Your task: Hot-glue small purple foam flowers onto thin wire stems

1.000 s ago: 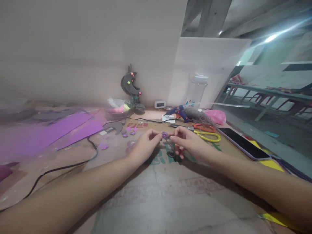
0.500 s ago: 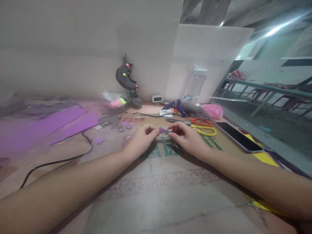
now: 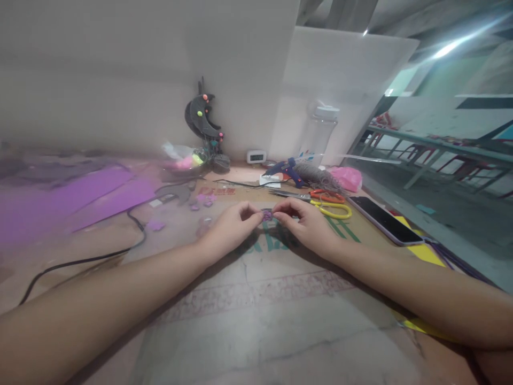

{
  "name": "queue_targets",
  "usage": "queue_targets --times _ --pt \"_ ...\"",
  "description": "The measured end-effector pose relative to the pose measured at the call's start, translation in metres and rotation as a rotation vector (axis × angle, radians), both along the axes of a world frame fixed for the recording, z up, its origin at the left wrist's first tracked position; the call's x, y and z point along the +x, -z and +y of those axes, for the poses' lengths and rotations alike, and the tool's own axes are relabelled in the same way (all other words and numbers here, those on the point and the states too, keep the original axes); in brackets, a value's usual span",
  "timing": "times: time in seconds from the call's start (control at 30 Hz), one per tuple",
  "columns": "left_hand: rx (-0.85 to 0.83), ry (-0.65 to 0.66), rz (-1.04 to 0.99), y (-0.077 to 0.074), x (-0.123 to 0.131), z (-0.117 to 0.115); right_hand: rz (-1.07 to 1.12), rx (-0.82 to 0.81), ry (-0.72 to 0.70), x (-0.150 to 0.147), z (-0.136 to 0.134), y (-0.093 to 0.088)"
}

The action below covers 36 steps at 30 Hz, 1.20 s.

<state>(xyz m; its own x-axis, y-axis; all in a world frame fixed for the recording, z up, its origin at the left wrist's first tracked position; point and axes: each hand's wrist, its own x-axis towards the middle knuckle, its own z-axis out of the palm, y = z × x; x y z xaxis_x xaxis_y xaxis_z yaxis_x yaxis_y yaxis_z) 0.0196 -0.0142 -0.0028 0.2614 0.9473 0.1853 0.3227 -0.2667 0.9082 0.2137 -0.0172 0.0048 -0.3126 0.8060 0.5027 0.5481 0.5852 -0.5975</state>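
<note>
- Purple foam sheets [image 3: 72, 198] and a black cable [image 3: 132, 235] lie at the worktop's [image 3: 260, 321] left.
- Left hand [image 3: 229, 231]: fingers pinch the small purple piece [image 3: 267, 215], held centrally just above the worktop.
- Right hand [image 3: 308, 229]: fingers closed on the piece's opposite side. This looks like fine fingertip work that calls for a steady hold.
- Scissors [image 3: 332, 206] and phone [image 3: 379, 220] lie near on the right, not obstructing.

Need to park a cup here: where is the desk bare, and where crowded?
Bare: the cardboard between the forearms, nearer than the left hand and right hand pinching the purple piece; the strip between black cable and purple sheets. Crowded: scissors, glue gun and phone, back right.
</note>
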Motion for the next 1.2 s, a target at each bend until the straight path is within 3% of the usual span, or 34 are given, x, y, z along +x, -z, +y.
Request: queue_targets --times 0.27,0.47,1.2 --pt "0.015 0.015 -0.014 -0.0009 0.0009 -0.0005 -0.023 0.002 -0.077 0.0007 0.0013 0.0011" --pt "0.031 -0.014 -0.022 -0.0015 0.0004 -0.0009 -0.072 -0.068 -0.053 0.0005 0.0037 0.0005" --pt "-0.027 0.011 -0.037 -0.0009 0.0001 0.0002 -0.150 -0.027 -0.062 0.0015 0.0035 -0.0006"
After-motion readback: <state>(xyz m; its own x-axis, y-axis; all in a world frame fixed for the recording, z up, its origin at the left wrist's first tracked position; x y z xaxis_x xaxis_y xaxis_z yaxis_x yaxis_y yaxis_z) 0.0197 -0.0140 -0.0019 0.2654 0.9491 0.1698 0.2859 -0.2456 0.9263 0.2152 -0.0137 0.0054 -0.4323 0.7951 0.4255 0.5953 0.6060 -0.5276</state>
